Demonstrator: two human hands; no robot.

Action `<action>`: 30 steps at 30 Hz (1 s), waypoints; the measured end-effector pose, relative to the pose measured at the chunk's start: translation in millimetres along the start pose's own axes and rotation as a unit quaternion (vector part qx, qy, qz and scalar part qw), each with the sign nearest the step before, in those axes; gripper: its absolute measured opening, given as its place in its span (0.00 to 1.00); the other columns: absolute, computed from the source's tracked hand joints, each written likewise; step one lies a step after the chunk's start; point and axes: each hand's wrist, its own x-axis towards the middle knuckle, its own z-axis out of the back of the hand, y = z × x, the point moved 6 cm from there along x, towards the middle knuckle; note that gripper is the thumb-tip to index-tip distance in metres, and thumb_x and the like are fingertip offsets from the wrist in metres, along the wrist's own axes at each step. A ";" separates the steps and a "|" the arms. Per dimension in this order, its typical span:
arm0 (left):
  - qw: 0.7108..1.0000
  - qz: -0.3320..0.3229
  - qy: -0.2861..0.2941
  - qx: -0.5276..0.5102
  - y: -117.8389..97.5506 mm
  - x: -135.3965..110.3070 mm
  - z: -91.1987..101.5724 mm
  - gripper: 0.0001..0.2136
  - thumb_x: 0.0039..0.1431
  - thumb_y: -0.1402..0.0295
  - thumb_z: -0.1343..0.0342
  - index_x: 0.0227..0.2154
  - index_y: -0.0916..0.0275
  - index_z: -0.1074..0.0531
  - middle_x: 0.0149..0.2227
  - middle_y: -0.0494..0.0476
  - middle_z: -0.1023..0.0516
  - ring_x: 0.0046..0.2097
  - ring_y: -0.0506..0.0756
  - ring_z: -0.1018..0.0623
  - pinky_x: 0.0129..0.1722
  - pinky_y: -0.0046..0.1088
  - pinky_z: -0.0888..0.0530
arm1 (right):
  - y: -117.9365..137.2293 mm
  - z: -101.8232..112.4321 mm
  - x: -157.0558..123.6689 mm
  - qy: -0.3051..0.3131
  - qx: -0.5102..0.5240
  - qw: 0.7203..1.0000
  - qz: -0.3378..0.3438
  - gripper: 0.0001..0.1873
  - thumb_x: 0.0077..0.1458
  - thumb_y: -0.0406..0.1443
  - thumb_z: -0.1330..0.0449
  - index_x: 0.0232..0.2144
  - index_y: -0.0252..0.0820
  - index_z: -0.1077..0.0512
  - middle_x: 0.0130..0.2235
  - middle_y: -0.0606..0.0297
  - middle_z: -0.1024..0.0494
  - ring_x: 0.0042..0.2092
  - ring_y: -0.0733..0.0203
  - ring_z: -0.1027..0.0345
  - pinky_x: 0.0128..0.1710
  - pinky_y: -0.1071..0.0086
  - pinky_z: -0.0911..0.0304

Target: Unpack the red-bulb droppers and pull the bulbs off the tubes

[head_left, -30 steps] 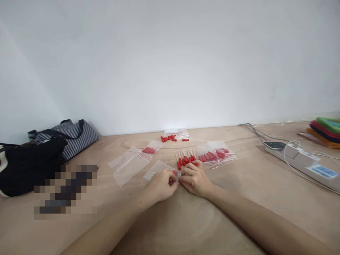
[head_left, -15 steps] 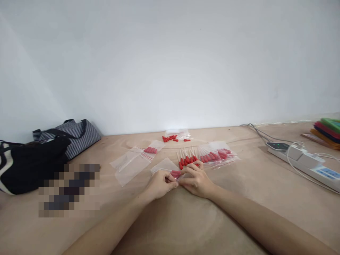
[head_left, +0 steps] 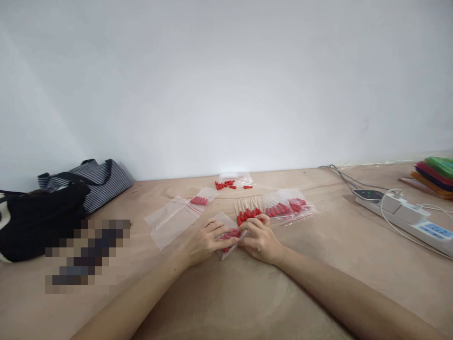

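Note:
Between my hands lies a small clear zip bag (head_left: 225, 252) with red drop-shaped pieces in it. My left hand (head_left: 205, 241) is closed on its left side, fingers bent over the red pieces and thumb below. At its right edge, my right hand (head_left: 260, 241) pinches the plastic, its fingertips partly hidden. Just beyond the right hand, a row of pale thin sticks with red bulb-like ends (head_left: 247, 215) lies with the sticks pointing away. Right of the row are clear bags holding more red-ended pieces (head_left: 279, 208). Another filled bag (head_left: 208, 192) overlaps a flat clear bag (head_left: 170, 222) on the left.
Loose red pieces (head_left: 222, 184) and a clear bag (head_left: 237, 178) lie near the wall. On the right are a power strip (head_left: 399, 219) with cables and a coloured stack (head_left: 433, 174). Black (head_left: 42, 222) and striped (head_left: 109, 184) bags sit left, beside a blurred-out patch.
My left hand has moved slightly left and its fingers have spread over the bag. The bag's lower end with red pieces now shows below the fingers. The right hand has barely moved.

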 end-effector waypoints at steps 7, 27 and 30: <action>0.991 -0.103 -0.051 0.063 -10.5 -2.9 -4.6 0.11 0.59 0.73 0.53 0.42 0.54 0.33 0.42 0.51 0.25 0.43 0.49 0.29 0.46 0.28 0.37 | -2.2 -2.8 -2.7 0.000 0.001 1.000 -0.007 0.09 0.50 0.33 0.44 0.21 0.47 0.29 0.34 0.69 0.29 0.39 0.64 0.41 0.42 0.62 0.57; 0.986 -0.093 -0.121 0.061 -15.9 5.1 -1.3 0.08 0.59 0.76 0.54 0.32 0.61 0.31 0.34 0.51 0.23 0.38 0.49 0.28 0.42 0.29 0.34 | -1.9 -3.1 -1.3 0.032 0.026 0.999 -0.002 0.08 0.50 0.32 0.45 0.22 0.47 0.29 0.34 0.68 0.29 0.39 0.64 0.41 0.41 0.62 0.56; 0.987 -0.096 -0.106 0.067 -16.7 4.5 -5.1 0.07 0.58 0.76 0.54 0.31 0.61 0.31 0.34 0.51 0.23 0.38 0.49 0.28 0.43 0.29 0.35 | 1.9 -2.3 0.3 0.033 -0.022 0.999 0.016 0.08 0.51 0.33 0.45 0.22 0.46 0.30 0.34 0.68 0.29 0.39 0.63 0.41 0.43 0.60 0.56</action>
